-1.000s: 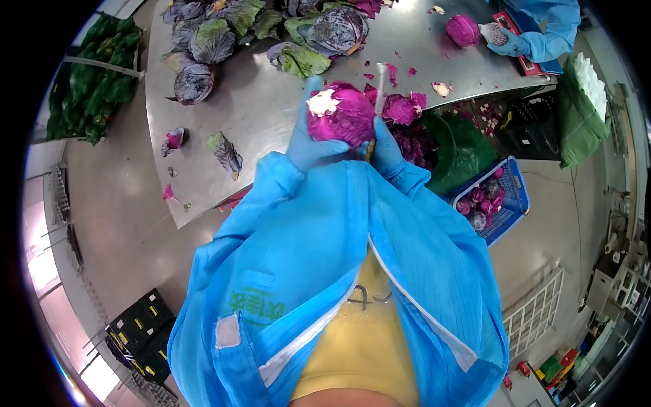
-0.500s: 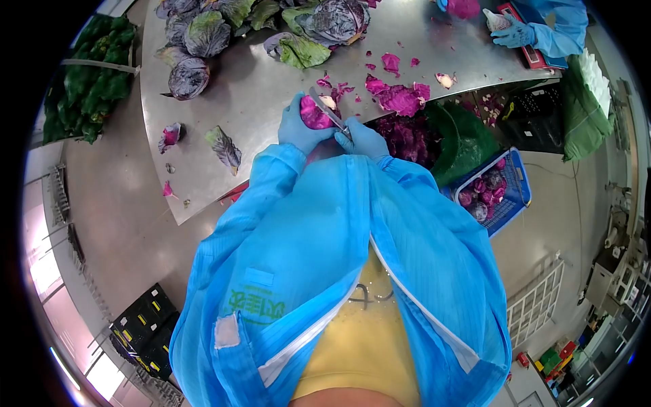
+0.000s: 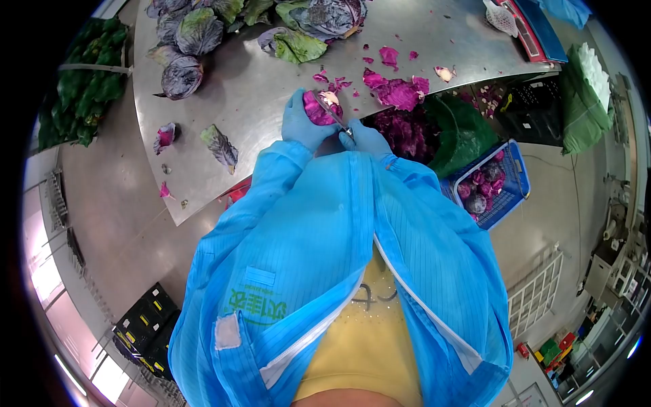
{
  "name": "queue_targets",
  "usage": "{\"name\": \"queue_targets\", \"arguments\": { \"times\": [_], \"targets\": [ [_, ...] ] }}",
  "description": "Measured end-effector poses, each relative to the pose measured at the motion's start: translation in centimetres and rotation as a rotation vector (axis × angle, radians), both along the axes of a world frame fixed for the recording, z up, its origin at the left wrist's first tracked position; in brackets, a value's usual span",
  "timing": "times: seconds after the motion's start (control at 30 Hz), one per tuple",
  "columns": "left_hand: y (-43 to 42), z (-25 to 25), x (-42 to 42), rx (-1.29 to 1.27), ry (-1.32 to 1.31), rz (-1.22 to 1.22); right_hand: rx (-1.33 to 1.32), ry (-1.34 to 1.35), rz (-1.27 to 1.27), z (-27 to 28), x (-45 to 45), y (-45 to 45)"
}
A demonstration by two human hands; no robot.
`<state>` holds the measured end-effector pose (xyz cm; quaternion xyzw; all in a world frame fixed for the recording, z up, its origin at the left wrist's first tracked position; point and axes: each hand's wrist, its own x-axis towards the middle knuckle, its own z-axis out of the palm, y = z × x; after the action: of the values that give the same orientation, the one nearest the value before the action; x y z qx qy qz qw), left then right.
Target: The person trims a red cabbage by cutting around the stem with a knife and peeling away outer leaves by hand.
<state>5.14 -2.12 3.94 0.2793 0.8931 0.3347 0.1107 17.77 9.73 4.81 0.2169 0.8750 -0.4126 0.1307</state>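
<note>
My left hand (image 3: pixel 303 126), in a blue glove, is wrapped round a trimmed red cabbage (image 3: pixel 315 110) over the near edge of the metal table (image 3: pixel 261 91). A pale cut patch shows on the cabbage's top right. In my gloved right hand (image 3: pixel 368 140) is a knife (image 3: pixel 338 120), its blade lying against the right side of the cabbage. Just beyond the cabbage are small purple scraps (image 3: pixel 337 84), and larger torn red cabbage leaves (image 3: pixel 400 93) lie to the right.
Untrimmed cabbages (image 3: pixel 199 31) are heaped at the back left. Right of me, a green sack (image 3: pixel 464 136) holds purple leaves, beside a blue basket (image 3: pixel 521 180) of trimmed cabbages. A white foam net (image 3: pixel 500 17) lies at the back right. A co-worker's sleeve (image 3: pixel 573 10) shows there.
The knife blade has turned and sits lower along the cabbage's right side. The co-worker's gloved hand has left the white net, and their purple cabbage is out of view.
</note>
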Motion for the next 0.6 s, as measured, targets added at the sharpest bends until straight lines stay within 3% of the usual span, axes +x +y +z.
{"name": "queue_targets", "arguments": {
  "times": [0.6],
  "targets": [
    [1.0, 1.0, 1.6, -0.070, 0.052, 0.058, 0.080, -0.142, -0.151, -0.1, -0.9, 0.6]
  ]
}}
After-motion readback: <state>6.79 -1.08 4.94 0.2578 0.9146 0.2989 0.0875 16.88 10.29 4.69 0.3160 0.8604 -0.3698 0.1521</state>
